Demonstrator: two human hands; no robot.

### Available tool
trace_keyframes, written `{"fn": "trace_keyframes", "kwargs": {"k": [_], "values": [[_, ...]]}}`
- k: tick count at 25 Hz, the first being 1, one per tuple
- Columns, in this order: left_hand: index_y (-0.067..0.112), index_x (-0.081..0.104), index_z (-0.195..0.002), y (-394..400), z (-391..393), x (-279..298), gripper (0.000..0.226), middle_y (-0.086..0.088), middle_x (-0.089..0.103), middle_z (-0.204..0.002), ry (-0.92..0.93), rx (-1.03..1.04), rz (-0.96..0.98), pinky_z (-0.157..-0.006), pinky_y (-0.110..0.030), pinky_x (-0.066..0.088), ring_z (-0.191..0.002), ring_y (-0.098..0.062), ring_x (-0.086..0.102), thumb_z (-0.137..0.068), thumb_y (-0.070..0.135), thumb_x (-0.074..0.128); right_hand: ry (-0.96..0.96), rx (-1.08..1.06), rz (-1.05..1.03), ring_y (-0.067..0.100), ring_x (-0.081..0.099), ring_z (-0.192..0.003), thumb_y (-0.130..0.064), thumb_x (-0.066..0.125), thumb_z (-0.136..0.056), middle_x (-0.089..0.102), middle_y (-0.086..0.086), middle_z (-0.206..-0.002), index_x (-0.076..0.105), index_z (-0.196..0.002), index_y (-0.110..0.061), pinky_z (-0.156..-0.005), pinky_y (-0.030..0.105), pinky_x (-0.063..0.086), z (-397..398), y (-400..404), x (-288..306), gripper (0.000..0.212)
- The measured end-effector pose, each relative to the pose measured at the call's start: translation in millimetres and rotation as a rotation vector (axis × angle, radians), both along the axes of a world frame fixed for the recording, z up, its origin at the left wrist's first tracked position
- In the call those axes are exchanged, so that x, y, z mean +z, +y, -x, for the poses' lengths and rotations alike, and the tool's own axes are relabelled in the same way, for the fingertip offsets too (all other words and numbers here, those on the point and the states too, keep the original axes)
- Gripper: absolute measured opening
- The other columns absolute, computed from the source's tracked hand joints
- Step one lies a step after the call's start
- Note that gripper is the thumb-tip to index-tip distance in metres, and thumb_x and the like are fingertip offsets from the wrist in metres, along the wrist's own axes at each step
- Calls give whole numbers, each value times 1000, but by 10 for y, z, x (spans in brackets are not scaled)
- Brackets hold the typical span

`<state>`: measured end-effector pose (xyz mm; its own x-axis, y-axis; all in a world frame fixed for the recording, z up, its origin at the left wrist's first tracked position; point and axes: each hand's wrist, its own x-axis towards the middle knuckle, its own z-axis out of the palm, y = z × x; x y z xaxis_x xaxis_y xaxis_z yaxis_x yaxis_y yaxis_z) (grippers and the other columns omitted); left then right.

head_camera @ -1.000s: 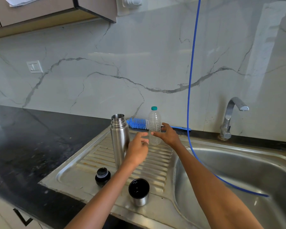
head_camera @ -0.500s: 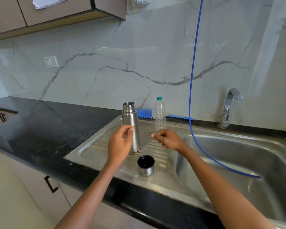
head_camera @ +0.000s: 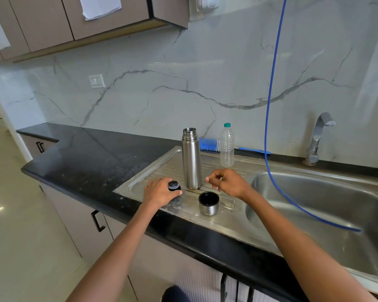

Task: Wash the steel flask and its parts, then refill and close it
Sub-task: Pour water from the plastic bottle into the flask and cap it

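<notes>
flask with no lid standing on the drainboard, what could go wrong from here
1. The flask stands tall and open on the ribbed drainboard, between both hands; a bump from the left hand, which grips the stopper right beside it, could tip it.
2. The cup sits near the front edge under the right hand and could get knocked off.
</notes>
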<state>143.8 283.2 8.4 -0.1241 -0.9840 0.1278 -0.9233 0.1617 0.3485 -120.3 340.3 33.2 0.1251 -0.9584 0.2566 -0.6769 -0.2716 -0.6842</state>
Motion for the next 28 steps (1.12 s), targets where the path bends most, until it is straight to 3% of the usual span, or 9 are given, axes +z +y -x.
{"fn": "trace_keyframes", "kwargs": {"k": [7, 10, 12, 15, 18, 21, 23, 25, 28], "values": [[24, 51, -117, 59, 59, 38, 52, 4, 65, -110, 87, 15, -3, -94, -40, 49, -106, -23, 63, -83, 53, 77, 10, 1, 5, 17, 69, -66, -43, 63, -97, 73, -4, -75, 71, -81, -23, -76, 41, 58, 23, -1, -10, 27], [25, 50, -115, 133, 96, 120, 47, 11, 64, -105, 397, -13, 49, -87, -36, 51, -102, -15, 64, -84, 50, 76, -1, -31, 32, 14, 68, -68, -43, 64, -97, 73, -5, -79, 72, -86, -27, -79, 44, 59, 19, -32, -31, 22], [26, 53, -118, 244, 210, 278, 44, 12, 65, -107, 676, -85, 30, -80, -25, 48, -102, -5, 63, -87, 47, 76, -36, -40, 84, 6, 65, -76, -43, 67, -95, 71, -12, -94, 70, -107, -34, -81, 40, 58, -7, -18, -46, 15], [25, 60, -115, 354, 510, 517, 40, 7, 72, -109, 930, -194, -4, -80, -24, 50, -99, -4, 68, -86, 47, 77, -121, 11, 178, 3, 65, -94, -54, 77, -83, 60, -20, -120, 50, -138, -41, -82, 26, 56, -110, 36, -55, 63], [20, 62, -112, 380, 807, 592, 42, 2, 75, -104, 1034, -198, -89, -66, -20, 48, -82, -5, 68, -85, 48, 79, -267, 5, 262, 1, 67, -101, -50, 80, -82, 61, -20, -127, 47, -140, -37, -84, 24, 56, -168, 42, -67, 67], [20, 62, -111, 371, 967, 597, 47, 3, 74, -100, 1034, -157, -85, -64, -21, 47, -81, -5, 66, -85, 58, 74, -530, -41, 237, 10, 67, -108, -34, 76, -91, 68, -10, -122, 56, -131, -39, -89, 33, 57, -108, 11, -67, 45], [23, 59, -112, 337, 959, 617, 47, 7, 71, -102, 975, -87, 60, -71, -23, 47, -93, -7, 67, -88, 62, 68, -741, -108, 97, 23, 71, -100, -35, 71, -95, 70, 0, -119, 58, -129, -42, -86, 40, 58, -52, -14, -23, 37], [25, 56, -115, 242, 871, 650, 37, 9, 66, -107, 925, -10, 226, -75, -25, 46, -101, -10, 64, -93, 52, 68, -927, -165, -19, 25, 71, -88, -38, 67, -97, 72, 4, -118, 56, -133, -36, -83, 43, 59, 9, -96, 65, 37], [22, 51, -130, 21, 711, 653, 48, 9, 53, -120, 813, -8, 326, -99, -37, 47, -120, -17, 55, -91, 41, 73, -981, -196, -34, 24, 72, -89, -43, 70, -93, 70, 4, -120, 52, -130, -27, -80, 42, 58, 63, -301, 315, 44]]}}
